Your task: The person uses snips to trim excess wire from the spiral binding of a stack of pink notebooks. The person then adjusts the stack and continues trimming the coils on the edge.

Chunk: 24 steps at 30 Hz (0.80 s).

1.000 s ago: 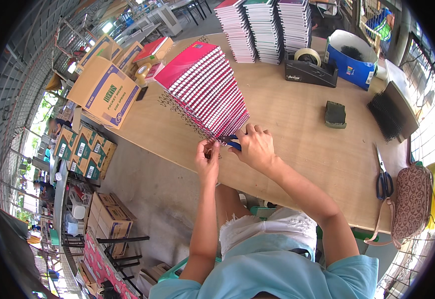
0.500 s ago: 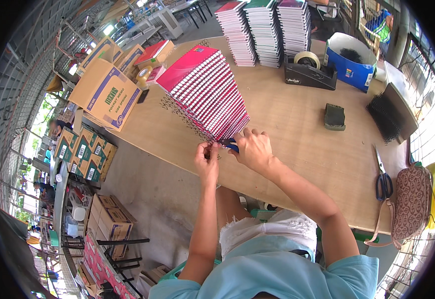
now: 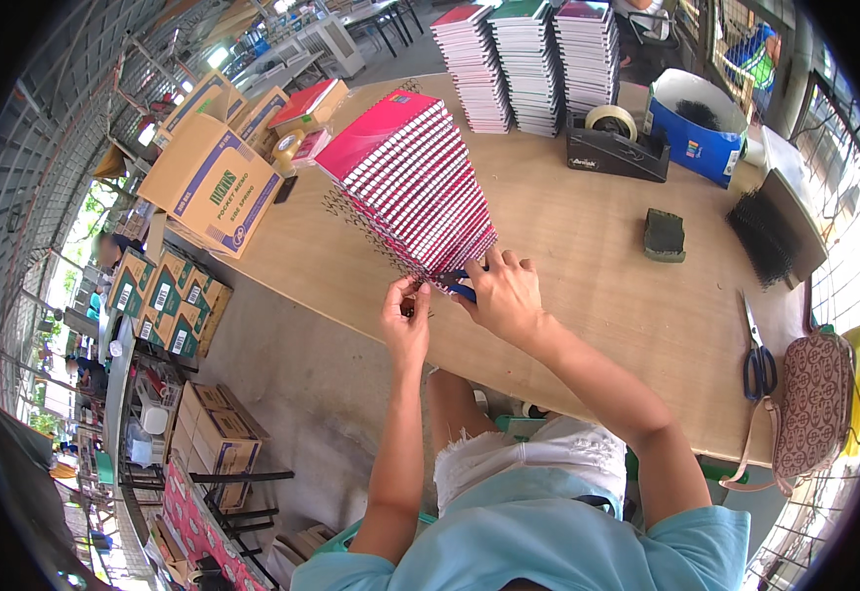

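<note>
A tall stack of pink spiral notebooks stands on the table, with dark wire coils sticking out along its left side. At the stack's near lower end, my right hand is closed around blue-handled pliers, their jaws against the lower coils. My left hand pinches at a coil end beside the plier tips. The fingertips hide just where the wire lies. Both hands are close together over the table's near edge.
Behind stand stacks of finished notebooks, a black tape dispenser and a blue container of wires. To the right are a dark block, bristly wires, scissors and a patterned pouch. Cardboard boxes sit left.
Both hands stay at the stack's lower coils, with small finger shifts. The whole view has moved slightly. The pliers remain in my right hand.
</note>
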Each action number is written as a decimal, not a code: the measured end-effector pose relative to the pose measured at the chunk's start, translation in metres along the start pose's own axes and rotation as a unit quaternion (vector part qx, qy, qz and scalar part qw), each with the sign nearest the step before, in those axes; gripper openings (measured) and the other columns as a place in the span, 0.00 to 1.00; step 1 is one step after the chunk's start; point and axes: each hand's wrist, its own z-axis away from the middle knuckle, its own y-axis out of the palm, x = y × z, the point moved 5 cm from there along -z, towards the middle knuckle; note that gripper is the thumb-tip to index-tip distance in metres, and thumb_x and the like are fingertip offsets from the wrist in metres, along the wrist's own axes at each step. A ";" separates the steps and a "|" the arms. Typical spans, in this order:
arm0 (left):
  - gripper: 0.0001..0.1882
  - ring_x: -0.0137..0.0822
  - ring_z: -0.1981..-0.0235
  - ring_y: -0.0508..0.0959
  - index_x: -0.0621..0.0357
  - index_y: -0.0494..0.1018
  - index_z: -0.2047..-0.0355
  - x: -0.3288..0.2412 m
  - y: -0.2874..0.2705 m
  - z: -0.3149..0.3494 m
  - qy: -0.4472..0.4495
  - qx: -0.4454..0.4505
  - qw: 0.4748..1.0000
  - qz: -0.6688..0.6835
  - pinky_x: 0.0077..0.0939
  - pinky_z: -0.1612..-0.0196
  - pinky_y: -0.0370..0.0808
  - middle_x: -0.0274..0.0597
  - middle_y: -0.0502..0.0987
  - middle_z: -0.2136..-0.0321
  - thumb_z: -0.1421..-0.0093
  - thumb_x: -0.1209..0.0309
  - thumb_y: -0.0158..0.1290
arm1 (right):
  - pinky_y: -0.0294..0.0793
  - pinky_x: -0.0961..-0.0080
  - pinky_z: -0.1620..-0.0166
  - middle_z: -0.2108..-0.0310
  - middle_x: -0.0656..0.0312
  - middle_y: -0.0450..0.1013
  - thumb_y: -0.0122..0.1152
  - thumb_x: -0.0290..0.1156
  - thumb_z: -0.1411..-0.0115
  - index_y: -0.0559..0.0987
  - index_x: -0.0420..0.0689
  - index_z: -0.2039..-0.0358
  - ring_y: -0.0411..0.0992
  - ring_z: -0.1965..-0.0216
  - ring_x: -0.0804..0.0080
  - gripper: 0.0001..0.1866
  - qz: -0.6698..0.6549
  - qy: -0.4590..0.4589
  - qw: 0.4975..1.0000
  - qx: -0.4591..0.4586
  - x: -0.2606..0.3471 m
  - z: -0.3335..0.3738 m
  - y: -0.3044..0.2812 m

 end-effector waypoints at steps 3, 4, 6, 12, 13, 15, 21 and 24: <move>0.12 0.21 0.73 0.68 0.65 0.73 0.57 0.001 0.001 -0.001 -0.002 0.007 1.000 -0.019 0.18 0.70 0.67 0.34 0.76 0.69 0.36 0.69 0.58 | 0.77 0.54 0.64 0.63 0.51 0.74 0.71 0.45 0.50 0.78 0.44 0.63 0.76 0.61 0.54 0.20 0.026 -0.021 0.998 -0.062 -0.001 -0.002 0.005; 0.12 0.21 0.73 0.68 0.65 0.73 0.57 0.002 0.002 -0.001 -0.001 0.007 1.000 -0.018 0.18 0.70 0.67 0.34 0.76 0.69 0.36 0.69 0.58 | 0.77 0.54 0.64 0.63 0.51 0.74 0.71 0.45 0.50 0.78 0.44 0.63 0.76 0.61 0.54 0.20 0.026 -0.021 0.997 -0.063 -0.003 -0.003 0.008; 0.12 0.21 0.73 0.68 0.65 0.73 0.58 0.001 0.003 -0.003 0.025 -0.015 1.000 0.004 0.19 0.69 0.68 0.34 0.76 0.69 0.36 0.70 0.58 | 0.78 0.58 0.67 0.67 0.52 0.74 0.71 0.45 0.50 0.79 0.44 0.64 0.77 0.65 0.56 0.20 -0.023 -0.001 0.999 0.038 -0.007 -0.007 0.021; 0.11 0.22 0.72 0.70 0.66 0.73 0.58 0.003 0.003 0.000 -0.012 -0.004 1.000 0.000 0.19 0.68 0.69 0.35 0.77 0.68 0.36 0.70 0.58 | 0.77 0.57 0.67 0.68 0.53 0.74 0.72 0.47 0.51 0.78 0.45 0.61 0.77 0.65 0.56 0.23 0.013 -0.017 0.998 -0.059 -0.006 0.006 0.001; 0.11 0.22 0.72 0.70 0.66 0.73 0.58 0.006 0.003 0.000 -0.013 -0.006 1.000 0.000 0.19 0.68 0.69 0.35 0.77 0.68 0.36 0.70 0.58 | 0.77 0.57 0.67 0.68 0.53 0.74 0.72 0.47 0.51 0.78 0.45 0.61 0.77 0.65 0.56 0.23 0.013 -0.019 0.998 -0.059 -0.005 0.006 -0.001; 0.12 0.22 0.73 0.69 0.66 0.72 0.57 0.003 0.002 -0.002 0.027 -0.038 0.999 0.023 0.19 0.69 0.69 0.36 0.77 0.68 0.36 0.70 0.58 | 0.76 0.56 0.64 0.67 0.53 0.74 0.72 0.48 0.51 0.78 0.46 0.61 0.77 0.64 0.55 0.23 0.028 -0.009 0.993 -0.110 -0.006 0.007 -0.009; 0.13 0.21 0.74 0.69 0.65 0.73 0.56 -0.006 0.005 -0.003 0.004 -0.016 1.000 0.001 0.18 0.71 0.68 0.35 0.76 0.68 0.36 0.69 0.58 | 0.74 0.50 0.60 0.59 0.45 0.73 0.70 0.45 0.48 0.78 0.40 0.58 0.76 0.59 0.49 0.24 0.000 -0.002 0.998 -0.056 -0.002 -0.001 -0.002; 0.12 0.21 0.75 0.68 0.65 0.74 0.57 -0.008 0.006 -0.005 0.010 -0.024 1.000 -0.011 0.18 0.71 0.68 0.34 0.76 0.70 0.36 0.69 0.58 | 0.76 0.58 0.68 0.70 0.54 0.75 0.72 0.47 0.51 0.79 0.45 0.64 0.77 0.71 0.55 0.21 0.002 0.003 0.999 -0.039 -0.007 -0.006 0.014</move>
